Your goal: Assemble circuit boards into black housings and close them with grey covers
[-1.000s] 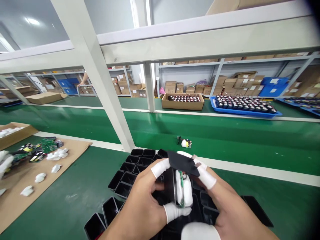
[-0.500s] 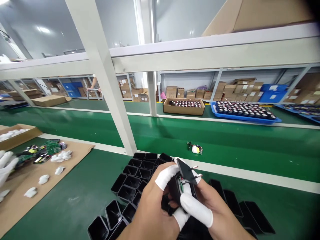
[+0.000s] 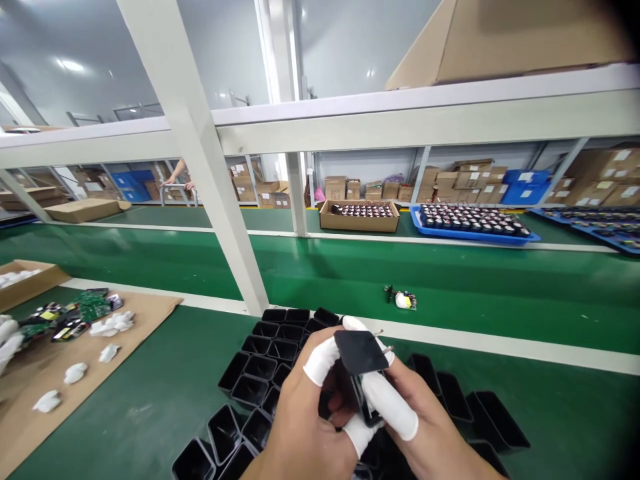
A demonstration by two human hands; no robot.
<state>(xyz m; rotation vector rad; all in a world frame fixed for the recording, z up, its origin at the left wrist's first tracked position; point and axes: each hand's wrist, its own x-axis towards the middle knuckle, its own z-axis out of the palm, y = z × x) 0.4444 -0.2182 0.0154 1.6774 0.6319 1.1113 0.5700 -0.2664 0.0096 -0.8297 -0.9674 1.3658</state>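
Between my hands is a black power-adapter case (image 3: 353, 390), its open end facing up and a bit of circuit board inside. My left hand (image 3: 306, 410) is closed around the case from the left. At its mouth, a black plug cover (image 3: 361, 353) with two metal prongs stands tilted, its flat face toward me. My right hand (image 3: 423, 417) grips the case and cover from the right, its thumb at the opening under the cover. White finger cots wrap several fingertips and hide part of the contents. Several empty black cases (image 3: 260, 367) stand around my hands.
A circuit board with a white pad (image 3: 405, 300) lies on the green belt (image 3: 320, 280). On the left, brown cardboard (image 3: 145, 310) bears circuit boards and white pads. A slanted post (image 3: 210, 173) rises ahead. Beyond are a blue tray (image 3: 475, 235) and a carton (image 3: 357, 220) of filled cases.
The plug cover has turned, so its flat face shows and its prongs point away to the right. The circuit board on the belt has shifted right. My view has swung slightly.
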